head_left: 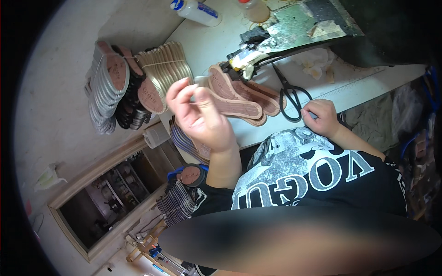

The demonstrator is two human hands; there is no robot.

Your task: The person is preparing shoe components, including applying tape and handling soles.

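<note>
My left hand (200, 117) is raised above the left part of the white table, palm up. Its fingers are loosely bent and apart, and nothing shows between them. Just beyond it lie several brown insoles (237, 106) with pale edges, overlapping each other. My right hand (321, 118) rests at the table's near edge with its fingers curled in; what they hold, if anything, is hidden. It is close beside the handles of black scissors (290, 94), which lie with their blades pointing away from me.
A worn green machine (304, 27) stands over the far side of the white table (216, 43). Tied bundles of insoles (108, 85) are at the left, with more insoles (177, 202) lower down. A white bottle (198, 13) and a red-capped jar (255, 10) stand at the back.
</note>
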